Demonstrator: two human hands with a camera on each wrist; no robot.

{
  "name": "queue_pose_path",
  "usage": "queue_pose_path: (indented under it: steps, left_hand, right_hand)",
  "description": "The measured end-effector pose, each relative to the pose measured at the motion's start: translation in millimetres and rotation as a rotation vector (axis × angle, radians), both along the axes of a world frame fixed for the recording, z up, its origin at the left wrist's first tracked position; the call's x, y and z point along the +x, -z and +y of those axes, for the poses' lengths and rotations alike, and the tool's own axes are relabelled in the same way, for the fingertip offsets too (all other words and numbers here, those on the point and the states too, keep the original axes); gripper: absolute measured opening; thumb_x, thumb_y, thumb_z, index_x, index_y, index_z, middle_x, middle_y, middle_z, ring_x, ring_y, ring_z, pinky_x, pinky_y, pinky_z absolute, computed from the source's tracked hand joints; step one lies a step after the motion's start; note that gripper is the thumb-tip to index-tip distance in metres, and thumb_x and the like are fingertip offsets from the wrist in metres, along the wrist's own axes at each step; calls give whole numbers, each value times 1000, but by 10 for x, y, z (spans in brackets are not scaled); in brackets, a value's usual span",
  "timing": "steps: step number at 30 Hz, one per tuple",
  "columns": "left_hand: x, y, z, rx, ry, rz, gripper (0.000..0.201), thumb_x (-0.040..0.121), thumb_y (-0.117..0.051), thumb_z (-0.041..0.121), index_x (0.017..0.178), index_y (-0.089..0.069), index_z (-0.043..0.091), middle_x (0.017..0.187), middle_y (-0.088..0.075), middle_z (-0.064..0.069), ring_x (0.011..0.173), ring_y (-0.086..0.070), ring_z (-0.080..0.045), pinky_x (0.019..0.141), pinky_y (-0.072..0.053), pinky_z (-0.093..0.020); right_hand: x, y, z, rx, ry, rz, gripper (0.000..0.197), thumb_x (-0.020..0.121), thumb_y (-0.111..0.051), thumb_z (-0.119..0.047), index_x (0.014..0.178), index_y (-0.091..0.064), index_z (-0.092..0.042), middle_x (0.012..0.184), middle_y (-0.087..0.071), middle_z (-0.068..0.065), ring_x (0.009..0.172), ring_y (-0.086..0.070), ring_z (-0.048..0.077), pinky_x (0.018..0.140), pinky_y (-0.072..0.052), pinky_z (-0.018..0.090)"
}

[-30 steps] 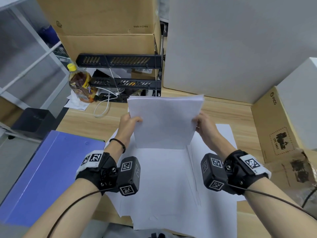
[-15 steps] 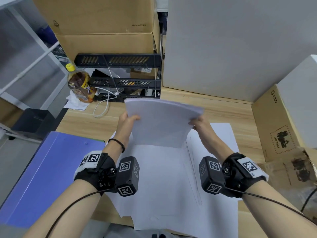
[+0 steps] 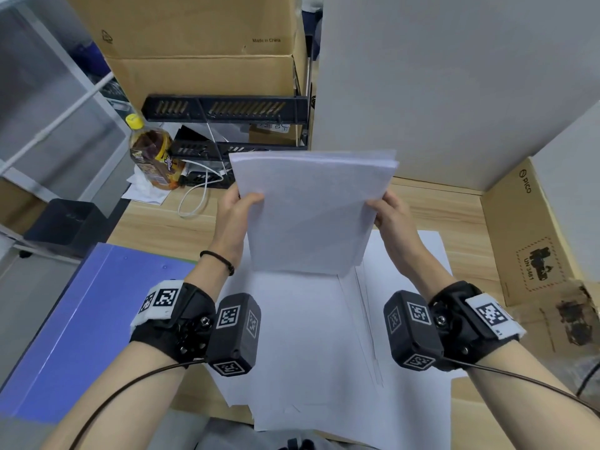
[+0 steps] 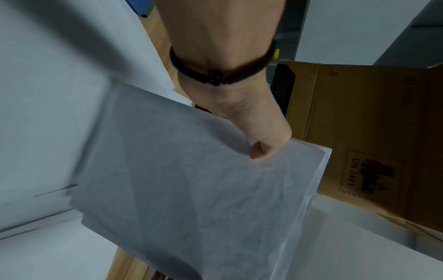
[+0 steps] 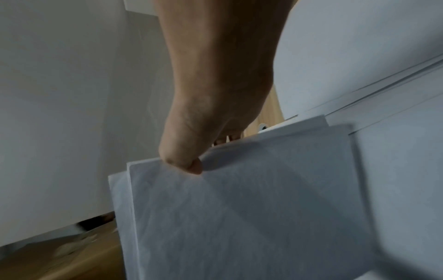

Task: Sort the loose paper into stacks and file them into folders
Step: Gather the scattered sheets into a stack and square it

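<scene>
A stack of white paper [image 3: 311,212] stands nearly upright above the desk, its bottom edge down by the loose sheets [image 3: 311,336] that lie below it. My left hand [image 3: 238,206] grips the stack's left edge, thumb on the front face. On the right edge my right hand [image 3: 386,209] does the same. In the left wrist view the thumb presses on the stack [image 4: 203,189]. The right wrist view shows the stack [image 5: 239,208] pinched under the thumb, with its sheets slightly uneven at the edge. A blue folder [image 3: 81,319] lies flat at the left.
A brown drink bottle [image 3: 152,157] and a white cable [image 3: 198,196] sit at the back left before black desk trays [image 3: 227,108]. Cardboard boxes [image 3: 201,43] rise behind. A white panel [image 3: 454,86] and a brown box [image 3: 526,238] close off the right.
The stack tipped back flatter half a second ago and now stands more upright again, raised a little. Both hands have kept their grip on its side edges.
</scene>
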State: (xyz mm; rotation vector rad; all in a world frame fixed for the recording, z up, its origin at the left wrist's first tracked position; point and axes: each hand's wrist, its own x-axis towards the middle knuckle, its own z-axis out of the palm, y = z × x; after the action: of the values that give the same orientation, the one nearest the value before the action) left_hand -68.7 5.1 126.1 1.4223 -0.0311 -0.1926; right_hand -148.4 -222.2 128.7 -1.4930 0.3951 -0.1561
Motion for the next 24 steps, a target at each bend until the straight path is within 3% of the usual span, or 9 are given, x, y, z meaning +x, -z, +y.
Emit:
queue_pose_path:
  steps: [3, 5, 8, 12, 14, 16, 19, 22, 24]
  left_hand:
    - [-58, 233, 60, 114, 25, 131, 25, 87, -50, 0, 103, -63, 15, 95, -68, 2, 86, -63, -14, 68, -51, -20]
    - [-109, 386, 105, 198, 60, 236, 28, 87, -50, 0, 109, -61, 12, 95, -68, 3, 85, -61, -17, 61, -48, -18]
    - [-110, 429, 153, 212, 76, 278, 25, 86, -50, 1, 106, -62, 12, 94, -68, 2, 85, -60, -18, 63, -45, -22]
    - [46, 302, 138, 228, 49, 164, 39, 87, -53, -1, 125, -50, 8, 115, -62, -2, 103, -59, -19, 71, -47, -19]
    - [170, 268, 148, 394, -56, 22, 55, 83, -61, 5, 134, -39, 11, 129, -50, -4, 117, -49, -17, 88, -45, -21]
    - [251, 241, 182, 674, -70, -213, 66, 77, -68, 19, 136, -38, 20, 134, -40, -3, 125, -37, -16, 105, -34, -30]
    - [287, 112, 114, 885, 222, -435, 53, 72, -65, 39, 124, -53, 32, 123, -56, 9, 121, -45, -15, 107, -34, -40]
    - [247, 24, -24, 793, 553, -312, 35, 75, -67, 38, 108, -60, 28, 105, -66, 11, 99, -62, -13, 90, -49, -37]
    - [229, 40, -60, 773, 582, -294, 26, 81, -68, 32, 103, -62, 21, 98, -67, 6, 90, -63, -13, 78, -49, -31]
  right_hand:
    - [-93, 284, -19, -70, -158, 184, 35, 94, -42, -2, 110, -65, -22, 115, -69, -8, 107, -63, 10, 102, -45, 33]
    - [-143, 459, -26, -67, -240, 282, 35, 98, -41, -7, 125, -59, -22, 126, -65, -9, 117, -58, 9, 106, -41, 33]
    - [-155, 482, -5, -85, -267, 296, 33, 103, -43, -22, 133, -55, -19, 128, -63, -10, 116, -58, 3, 92, -44, 21]
    - [-41, 303, 19, -241, -103, 229, 26, 101, -43, -22, 113, -62, -8, 104, -67, -5, 90, -63, 10, 73, -47, 20]
    - [-12, 227, -19, -314, -135, 241, 21, 101, -43, -19, 98, -62, -10, 89, -63, -3, 76, -57, 9, 66, -43, 21]
    - [-37, 181, -51, -355, -253, 302, 22, 100, -43, -17, 83, -57, -15, 79, -59, -3, 65, -55, 7, 58, -41, 18]
    - [-75, 197, -79, -337, -394, 377, 19, 100, -45, -17, 94, -61, -9, 85, -65, 2, 71, -60, 14, 64, -45, 24]
    - [-116, 226, -83, -315, -462, 387, 21, 99, -48, -19, 101, -62, -4, 91, -67, 5, 78, -62, 19, 73, -47, 30]
    - [-152, 222, -89, -322, -469, 370, 21, 99, -52, -23, 100, -63, -5, 90, -67, 2, 78, -63, 17, 72, -48, 29]
